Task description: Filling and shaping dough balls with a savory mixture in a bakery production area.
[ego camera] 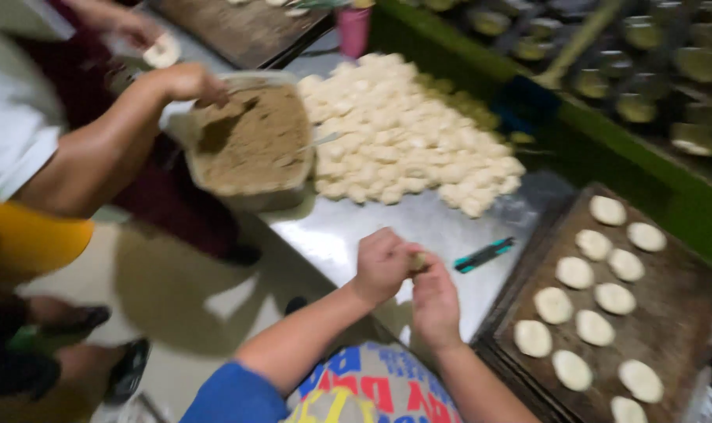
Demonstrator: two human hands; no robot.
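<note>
The whole frame is motion-blurred, and the dough piece (418, 261) is nearly hidden, only a pale sliver showing between the two hands. The left hand (381, 265) is curled almost closed around it; the right hand (434, 301) pinches it from the other side with bent fingers. Both hover over the shiny steel bench (371, 227). Right of them lies a dark tray (677, 313) of flat pale discs; beyond them, a heap of soft dough lumps (411, 133) and a tub of brown filling (250, 141), where another person's hand (187, 82) reaches.
</note>
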